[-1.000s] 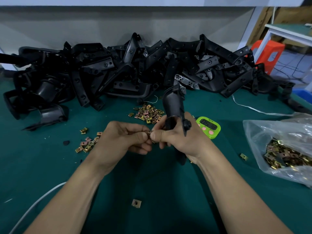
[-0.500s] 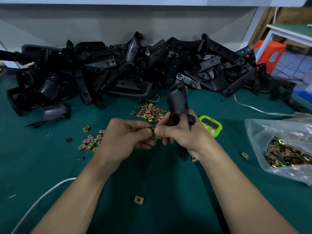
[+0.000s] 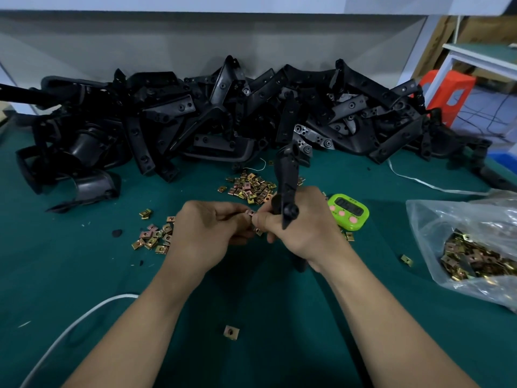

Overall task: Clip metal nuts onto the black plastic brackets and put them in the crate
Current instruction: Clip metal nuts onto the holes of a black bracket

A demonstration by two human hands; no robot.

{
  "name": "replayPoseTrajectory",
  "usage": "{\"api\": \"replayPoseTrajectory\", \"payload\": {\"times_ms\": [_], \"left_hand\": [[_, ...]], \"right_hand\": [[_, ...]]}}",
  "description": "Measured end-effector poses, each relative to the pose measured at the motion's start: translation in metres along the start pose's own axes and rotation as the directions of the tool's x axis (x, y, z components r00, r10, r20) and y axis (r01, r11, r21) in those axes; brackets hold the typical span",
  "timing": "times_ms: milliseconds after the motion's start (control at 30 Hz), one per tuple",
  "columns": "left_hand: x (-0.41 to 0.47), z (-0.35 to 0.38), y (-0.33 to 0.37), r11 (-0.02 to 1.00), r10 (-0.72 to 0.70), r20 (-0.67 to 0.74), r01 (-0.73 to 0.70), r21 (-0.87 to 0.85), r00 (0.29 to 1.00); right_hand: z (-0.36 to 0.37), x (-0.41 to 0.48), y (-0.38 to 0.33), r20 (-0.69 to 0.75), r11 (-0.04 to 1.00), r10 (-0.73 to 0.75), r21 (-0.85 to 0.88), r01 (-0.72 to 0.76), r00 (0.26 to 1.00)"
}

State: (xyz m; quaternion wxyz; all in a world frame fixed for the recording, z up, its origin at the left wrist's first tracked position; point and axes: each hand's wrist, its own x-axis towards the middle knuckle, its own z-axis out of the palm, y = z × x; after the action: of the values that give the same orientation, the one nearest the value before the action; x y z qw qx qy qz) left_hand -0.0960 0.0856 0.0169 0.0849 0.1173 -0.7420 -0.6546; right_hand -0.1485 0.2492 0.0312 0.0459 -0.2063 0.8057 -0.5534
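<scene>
We count two hands over the green table (image 3: 84,275): the right hand (image 3: 302,233) grips one black bracket (image 3: 288,175), held nearly upright, while the left hand (image 3: 207,233) pinches one metal nut (image 3: 249,212) against the right thumb, just beside the bracket. Loose nuts lie in two heaps, the far heap (image 3: 249,187) beyond the knuckles and the left heap (image 3: 154,236). There is also one lone nut (image 3: 231,332) between the forearms, one bag of nuts (image 3: 475,259), one green timer (image 3: 348,211) and one pile of brackets (image 3: 195,121) at the back, too tangled to count.
</scene>
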Motion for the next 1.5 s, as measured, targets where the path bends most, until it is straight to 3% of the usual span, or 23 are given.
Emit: {"api": "replayPoseTrajectory", "payload": {"times_ms": [100,267,367,533,600,733,867,967,1233,1300,1367,1433,1500], "left_hand": [[0.003,-0.005,-0.001,0.980,0.103,-0.134,-0.077,0.181,0.986],[0.005,-0.024,0.007,0.902,0.227,-0.378,-0.047,0.428,0.897],[0.004,-0.023,0.005,0.833,0.232,-0.351,0.001,0.554,0.907],[0.001,-0.018,0.002,0.531,0.268,-0.243,0.068,0.845,0.932],[0.000,-0.018,0.001,0.489,0.276,-0.247,0.086,0.868,0.929],[-0.001,-0.016,-0.003,0.547,0.371,-0.210,-0.030,0.837,0.905],[0.002,-0.009,-0.007,0.523,0.379,0.037,-0.248,0.815,0.924],[0.002,-0.003,-0.010,0.497,0.350,0.146,-0.315,0.808,0.925],[-0.001,0.002,-0.008,0.511,0.449,0.066,-0.317,0.799,0.891],[-0.005,0.003,-0.003,0.638,0.440,-0.098,-0.234,0.734,0.892],[-0.007,0.003,0.001,0.779,0.331,-0.233,-0.125,0.614,0.914],[-0.006,0.004,0.004,0.895,0.230,-0.232,-0.112,0.431,0.945],[-0.005,0.006,0.007,0.976,0.164,-0.231,-0.124,0.176,0.959]], "right_hand": [[-0.002,0.004,0.002,-0.074,0.993,0.006,-0.118,-0.015,0.997],[-0.028,0.012,0.015,-0.249,0.909,0.088,-0.377,-0.180,0.965],[-0.020,0.008,0.012,-0.175,0.853,0.065,-0.502,-0.146,0.982],[-0.006,0.007,0.010,-0.049,0.789,0.046,-0.611,-0.066,0.998],[-0.004,0.008,0.011,-0.048,0.764,0.012,-0.644,-0.040,0.999],[0.000,0.008,0.014,-0.080,0.713,-0.016,-0.699,-0.044,0.997],[0.002,0.009,0.014,-0.082,0.724,-0.005,-0.687,-0.053,0.997],[0.000,0.010,0.013,-0.077,0.727,0.017,-0.683,-0.065,0.997],[-0.009,0.003,0.006,-0.182,0.770,0.014,-0.625,-0.127,0.983],[-0.014,0.003,0.006,-0.190,0.840,0.019,-0.530,-0.119,0.982],[-0.018,0.005,0.005,-0.200,0.919,0.048,-0.375,-0.121,0.979],[-0.020,0.008,0.003,-0.152,0.960,0.100,-0.245,-0.136,0.983],[-0.020,0.007,0.000,-0.082,0.962,0.116,-0.238,-0.133,0.990]]}}
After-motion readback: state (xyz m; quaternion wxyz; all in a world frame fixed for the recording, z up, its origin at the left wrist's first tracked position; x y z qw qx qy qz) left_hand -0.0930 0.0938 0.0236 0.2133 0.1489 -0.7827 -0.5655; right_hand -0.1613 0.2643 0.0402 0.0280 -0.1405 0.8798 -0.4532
